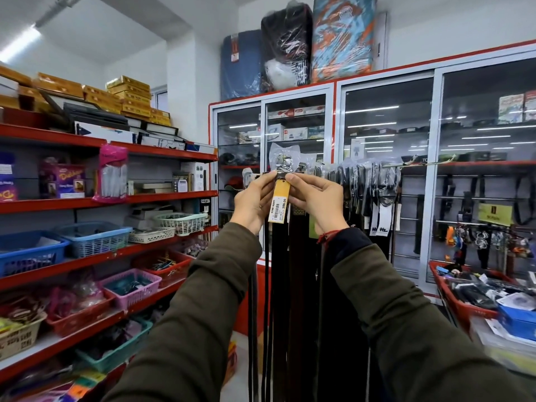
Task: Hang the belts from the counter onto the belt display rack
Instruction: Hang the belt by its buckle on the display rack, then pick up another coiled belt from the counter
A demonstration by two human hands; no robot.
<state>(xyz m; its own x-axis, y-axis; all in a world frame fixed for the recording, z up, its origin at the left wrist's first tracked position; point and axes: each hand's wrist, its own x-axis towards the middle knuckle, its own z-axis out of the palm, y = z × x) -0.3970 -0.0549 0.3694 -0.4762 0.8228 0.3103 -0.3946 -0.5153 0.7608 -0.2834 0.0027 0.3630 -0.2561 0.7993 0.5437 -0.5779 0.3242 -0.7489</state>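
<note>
Belt: hangs straight down, buckle end up at the rack.
Left hand: fingers pinch the buckle.
Right hand: fingers pinch it too.
Tag: dangles below the buckle.

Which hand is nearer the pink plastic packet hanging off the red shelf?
Left. The left hand holds the belt top just right of the pink plastic packet; the right hand is farther right, beyond the yellow price tag.

Belt straps: matt, leather-look, dark. Buckle: shiny metal in clear crinkly plastic. Tag below the buckle: yellow paper. Sleeves: matt olive cloth. Right of buckle, cabinet doors: glossy glass.
</note>
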